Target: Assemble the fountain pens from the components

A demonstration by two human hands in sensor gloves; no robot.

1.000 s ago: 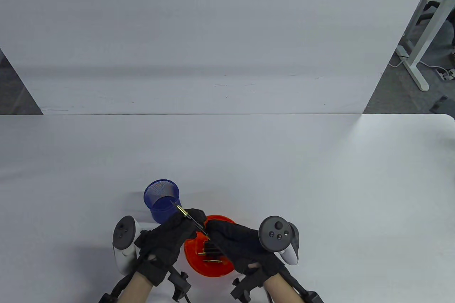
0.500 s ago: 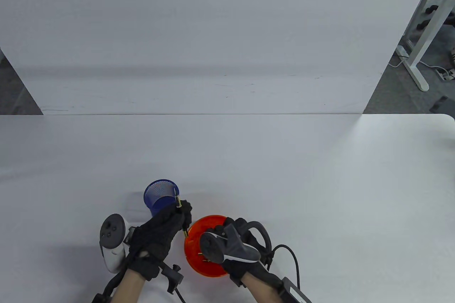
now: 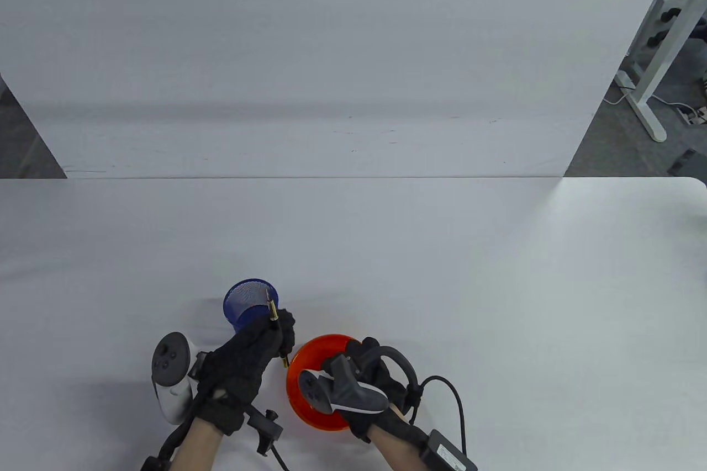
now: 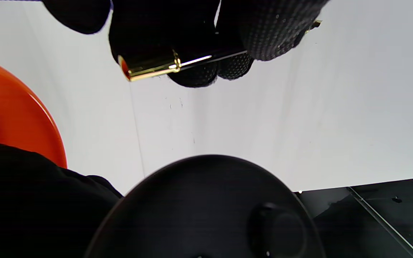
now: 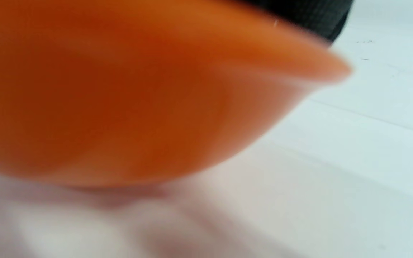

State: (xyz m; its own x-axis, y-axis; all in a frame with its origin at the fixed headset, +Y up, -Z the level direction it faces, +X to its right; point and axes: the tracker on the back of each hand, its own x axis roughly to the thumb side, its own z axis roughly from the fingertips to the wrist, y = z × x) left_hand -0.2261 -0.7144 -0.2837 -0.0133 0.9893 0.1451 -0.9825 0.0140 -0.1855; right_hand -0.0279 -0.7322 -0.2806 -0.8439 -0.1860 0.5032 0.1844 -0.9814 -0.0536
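Observation:
My left hand (image 3: pixel 278 332) grips a black pen part with gold ends (image 3: pixel 274 322), held slanted right beside the rim of the blue mesh cup (image 3: pixel 247 306). In the left wrist view its gold open end (image 4: pixel 149 70) sticks out from my gloved fingers (image 4: pixel 271 32). My right hand (image 3: pixel 362 359) reaches into the orange bowl (image 3: pixel 315 347). Its tracker (image 3: pixel 331 391) hides the fingers and the bowl's contents. The right wrist view shows only the bowl's outer wall (image 5: pixel 127 100), close and blurred.
The cup and the bowl stand close together near the front edge of the white table (image 3: pixel 442 272). A white panel (image 3: pixel 331 51) rises behind the table. A cable and a black box (image 3: pixel 450 451) trail from my right wrist.
My right hand has let go of the pen part, rolled over and dropped into the bowl. My left hand has carried the part left toward the cup and turned it more upright.

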